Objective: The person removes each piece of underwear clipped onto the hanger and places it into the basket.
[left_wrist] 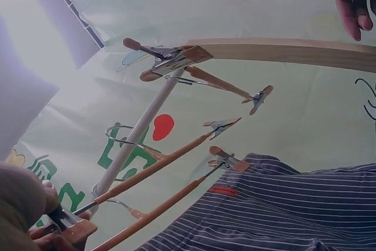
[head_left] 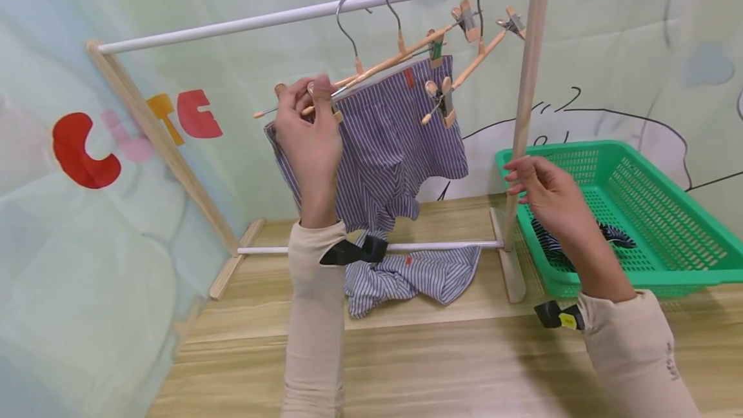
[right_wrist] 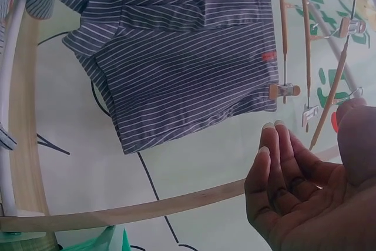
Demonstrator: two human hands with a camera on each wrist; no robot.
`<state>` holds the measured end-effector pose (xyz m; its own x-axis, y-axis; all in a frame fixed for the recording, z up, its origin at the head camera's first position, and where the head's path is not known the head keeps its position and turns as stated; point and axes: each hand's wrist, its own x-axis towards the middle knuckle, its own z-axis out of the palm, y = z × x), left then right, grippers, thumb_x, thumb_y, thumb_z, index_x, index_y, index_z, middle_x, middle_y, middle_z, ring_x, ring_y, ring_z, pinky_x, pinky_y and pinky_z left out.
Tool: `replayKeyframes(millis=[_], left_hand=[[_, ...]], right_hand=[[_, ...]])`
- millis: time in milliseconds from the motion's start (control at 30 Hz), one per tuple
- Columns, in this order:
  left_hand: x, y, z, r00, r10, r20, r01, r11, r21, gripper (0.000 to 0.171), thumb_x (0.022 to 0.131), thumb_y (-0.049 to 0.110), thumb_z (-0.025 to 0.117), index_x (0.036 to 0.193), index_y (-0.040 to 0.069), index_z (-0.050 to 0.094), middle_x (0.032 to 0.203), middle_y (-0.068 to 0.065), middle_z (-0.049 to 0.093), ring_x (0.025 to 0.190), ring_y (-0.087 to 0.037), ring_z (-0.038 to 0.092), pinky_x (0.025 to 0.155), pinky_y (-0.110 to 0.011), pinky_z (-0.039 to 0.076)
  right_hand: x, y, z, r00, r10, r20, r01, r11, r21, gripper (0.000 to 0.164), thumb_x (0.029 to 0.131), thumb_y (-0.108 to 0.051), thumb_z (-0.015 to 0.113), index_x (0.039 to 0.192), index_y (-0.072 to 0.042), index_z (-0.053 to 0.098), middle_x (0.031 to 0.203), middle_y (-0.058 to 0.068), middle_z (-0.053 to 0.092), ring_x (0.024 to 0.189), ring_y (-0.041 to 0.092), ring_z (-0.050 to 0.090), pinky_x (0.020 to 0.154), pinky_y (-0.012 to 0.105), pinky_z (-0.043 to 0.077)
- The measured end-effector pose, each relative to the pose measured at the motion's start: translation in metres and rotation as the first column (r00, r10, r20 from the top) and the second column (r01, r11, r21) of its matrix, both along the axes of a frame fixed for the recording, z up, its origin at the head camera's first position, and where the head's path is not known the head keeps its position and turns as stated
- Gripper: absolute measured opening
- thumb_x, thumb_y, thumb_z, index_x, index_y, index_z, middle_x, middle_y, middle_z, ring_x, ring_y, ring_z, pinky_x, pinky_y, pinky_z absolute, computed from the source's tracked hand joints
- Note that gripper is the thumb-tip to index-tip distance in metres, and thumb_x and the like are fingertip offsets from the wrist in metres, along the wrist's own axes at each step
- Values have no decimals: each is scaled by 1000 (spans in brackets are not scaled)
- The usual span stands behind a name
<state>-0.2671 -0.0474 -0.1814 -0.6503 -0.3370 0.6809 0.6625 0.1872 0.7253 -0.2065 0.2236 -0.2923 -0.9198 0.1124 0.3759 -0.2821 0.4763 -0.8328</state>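
Purple-and-white striped shorts (head_left: 377, 140) hang from a wooden clip hanger on the rack's top bar, held at the waistband by a clip (head_left: 436, 50). In front of them is a second clip hanger (head_left: 400, 57) with a bare right-hand clip (head_left: 464, 21). My left hand (head_left: 310, 140) pinches the clip at that front hanger's left end; its fingers partly hide the clip. In the left wrist view this clip (left_wrist: 76, 227) sits between thumb and fingers. My right hand (head_left: 551, 195) is beside the right post, holding nothing, its fingers loosely bent.
A third clip hanger (head_left: 478, 60) hangs at the right, near the wooden post (head_left: 531, 57). Another striped garment (head_left: 418, 279) lies on the table (head_left: 406, 366) under the rack. At the right stands a green basket (head_left: 667, 276) with dark striped cloth (head_left: 618, 235) inside.
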Motion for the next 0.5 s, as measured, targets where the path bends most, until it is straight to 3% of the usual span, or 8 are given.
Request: replayKeyframes(millis=[267,500], left_hand=[[-2,8,0,999,33,9,-32,998,-52,40,93,38,56,114,4,58,104,-7,70,80,-17,58,67,-25,43],[-1,15,0,999,45,-1,-45,993,-105,39,93,38,57,112,5,58,103,-7,71,90,-12,59,70,-29,45]], right_hand=[[-3,-1,-3,999,-6,34,6,1000,-6,57,97,-53,29,126,-9,51,115,12,55,95,19,55,77,33,48],[-4,-1,-7,999,7,37,-6,1000,-20,58,97,-52,30,126,-7,52,115,13,56,95,22,55,73,26,47]])
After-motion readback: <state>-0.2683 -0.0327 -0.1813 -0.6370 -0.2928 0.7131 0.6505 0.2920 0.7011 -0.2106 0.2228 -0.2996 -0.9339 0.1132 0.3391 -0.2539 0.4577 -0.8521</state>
